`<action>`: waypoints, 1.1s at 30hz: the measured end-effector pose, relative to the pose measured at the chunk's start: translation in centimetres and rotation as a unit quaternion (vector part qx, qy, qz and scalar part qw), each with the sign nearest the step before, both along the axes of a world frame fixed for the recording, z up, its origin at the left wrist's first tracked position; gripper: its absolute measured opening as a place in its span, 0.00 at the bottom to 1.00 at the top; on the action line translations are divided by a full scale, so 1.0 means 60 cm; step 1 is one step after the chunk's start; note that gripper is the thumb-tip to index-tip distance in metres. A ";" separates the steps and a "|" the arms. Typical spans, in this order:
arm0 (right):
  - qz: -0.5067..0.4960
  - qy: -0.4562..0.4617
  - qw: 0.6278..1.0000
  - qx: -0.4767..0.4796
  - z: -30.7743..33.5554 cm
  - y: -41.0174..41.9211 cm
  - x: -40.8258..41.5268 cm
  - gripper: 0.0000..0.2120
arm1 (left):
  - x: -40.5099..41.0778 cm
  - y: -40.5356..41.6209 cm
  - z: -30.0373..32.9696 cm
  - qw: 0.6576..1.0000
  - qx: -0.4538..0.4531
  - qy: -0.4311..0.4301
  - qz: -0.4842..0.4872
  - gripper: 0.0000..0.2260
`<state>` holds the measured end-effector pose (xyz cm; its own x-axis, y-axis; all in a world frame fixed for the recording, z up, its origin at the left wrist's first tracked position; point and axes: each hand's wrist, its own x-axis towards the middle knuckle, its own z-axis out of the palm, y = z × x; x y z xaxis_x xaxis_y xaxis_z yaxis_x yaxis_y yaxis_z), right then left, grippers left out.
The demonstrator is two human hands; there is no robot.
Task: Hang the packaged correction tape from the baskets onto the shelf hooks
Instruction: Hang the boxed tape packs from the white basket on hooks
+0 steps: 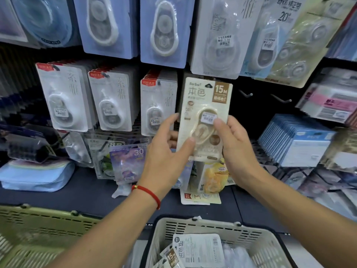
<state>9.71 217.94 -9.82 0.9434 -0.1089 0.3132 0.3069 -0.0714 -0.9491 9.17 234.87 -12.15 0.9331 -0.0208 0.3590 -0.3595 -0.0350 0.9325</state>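
I hold a cream correction tape pack (205, 105) marked "15M" upright in front of the shelf. My left hand (167, 151) grips its left edge, thumb on the front of the blister. My right hand (234, 144) grips its right edge, thumb on the price sticker. The pack's top hole sits level with the middle row of hooks. Two bare hooks (246, 94) (281, 99) stick out just to its right. Below, a beige basket (255, 240) holds several more packs (199, 248) of the same tape.
Rows of hung white correction tape packs (114, 105) fill the hooks to the left and above. Loose packs (210, 180) lie on the dark shelf board. A blue pouch (36, 176) rests at the left. An olive basket (38, 229) stands at the bottom left. Blue boxes (297, 140) stack at the right.
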 end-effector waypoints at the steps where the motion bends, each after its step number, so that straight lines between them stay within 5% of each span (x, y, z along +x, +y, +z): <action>1: -0.012 0.013 1.000 0.012 0.009 -0.003 0.003 0.15 | 0.000 -0.006 -0.002 1.000 0.006 0.006 -0.003 0.28; 9: -0.079 0.014 0.997 -0.005 0.008 -0.011 0.031 0.13 | 0.000 -0.024 -0.004 1.000 0.004 0.010 0.004 0.26; 15: -0.175 -0.026 0.975 -0.137 -0.039 -0.008 0.082 0.12 | 0.022 0.019 0.004 0.949 0.236 -0.105 0.182 0.23; 23: -0.259 0.025 0.950 -0.171 -0.035 0.005 0.220 0.21 | 0.039 0.037 -0.020 0.920 0.340 -0.114 0.159 0.29; 26: -0.335 -0.098 0.880 -0.322 -0.060 0.009 0.198 0.21 | 0.040 0.038 -0.020 0.912 0.355 -0.126 0.166 0.30; 29: -0.289 -0.261 0.741 -0.547 -0.086 0.004 0.189 0.24 | 0.040 0.036 -0.019 0.910 0.365 -0.119 0.155 0.31; 31: -0.233 -0.245 0.690 -0.640 -0.090 -0.003 0.199 0.26 | 0.041 0.033 -0.020 0.911 0.370 -0.104 0.147 0.32; 33: -0.208 -0.202 0.681 -0.673 -0.089 -0.009 0.212 0.29 | 0.041 0.031 -0.023 0.912 0.373 -0.097 0.142 0.32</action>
<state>22.42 217.39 -15.17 0.7254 0.3020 0.6186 0.2111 -0.9529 0.2177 11.65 236.71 -13.53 0.8597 -0.0935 0.5022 -0.3920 -0.7511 0.5312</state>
